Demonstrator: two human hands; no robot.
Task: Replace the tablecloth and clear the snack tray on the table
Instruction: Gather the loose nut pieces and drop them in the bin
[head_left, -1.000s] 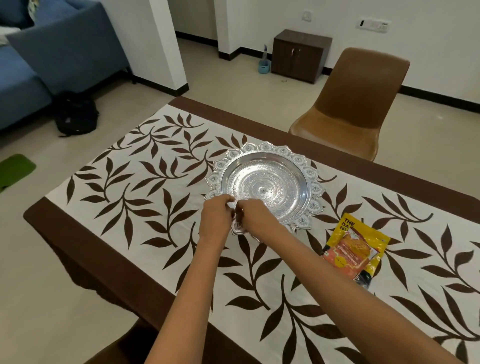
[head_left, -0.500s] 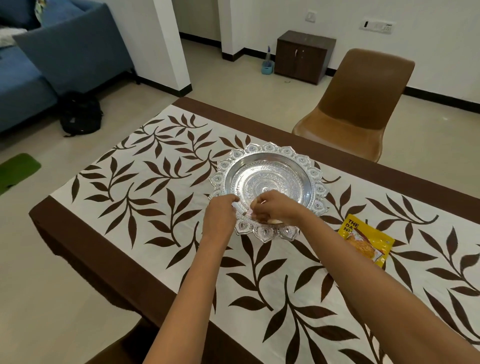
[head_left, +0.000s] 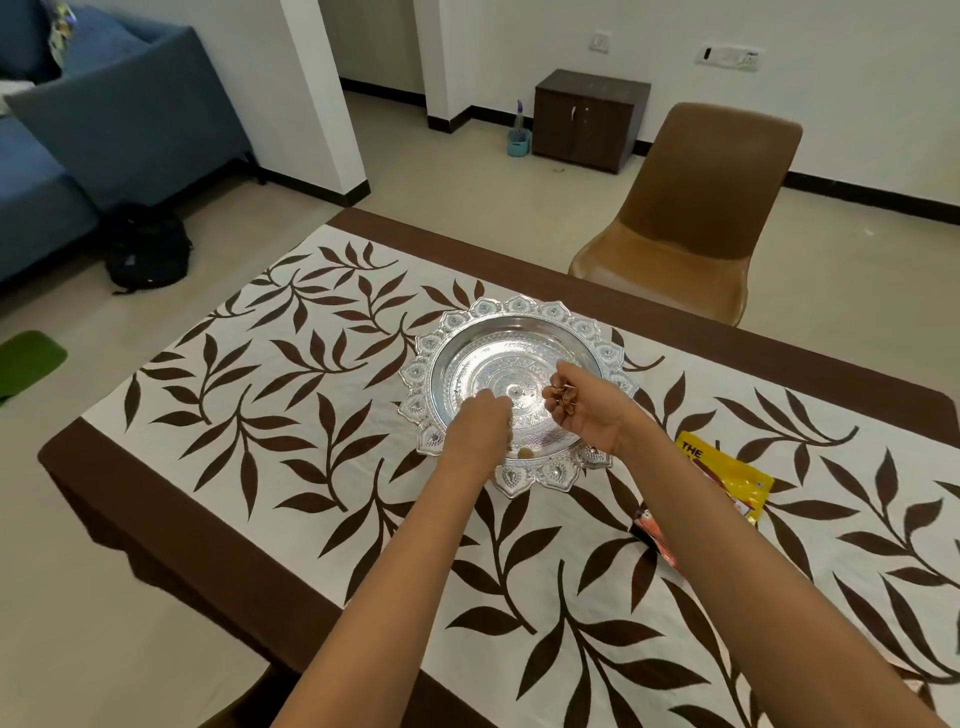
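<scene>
An ornate silver snack tray (head_left: 521, 307) sits on the white tablecloth (head_left: 291, 467) with brown leaf print. My right hand (head_left: 587, 410) hovers over the tray's right side, cupped around several small brown snack pieces (head_left: 560, 399). My left hand (head_left: 480, 425) reaches down into the tray's near left part with its fingers bunched; what is under them is hidden. One small brown snack piece (head_left: 525, 453) lies loose in the tray by its near rim.
A yellow snack packet (head_left: 740, 480) and an orange packet (head_left: 657, 540) lie on the cloth right of the tray, partly under my right forearm. A brown chair (head_left: 696, 218) stands behind the table. A blue sofa (head_left: 104, 130) and black bag (head_left: 148, 249) are at left.
Both hands moved from the tray's near rim to over its bowl. My right hand turned palm up and now shows brown pieces in it.
</scene>
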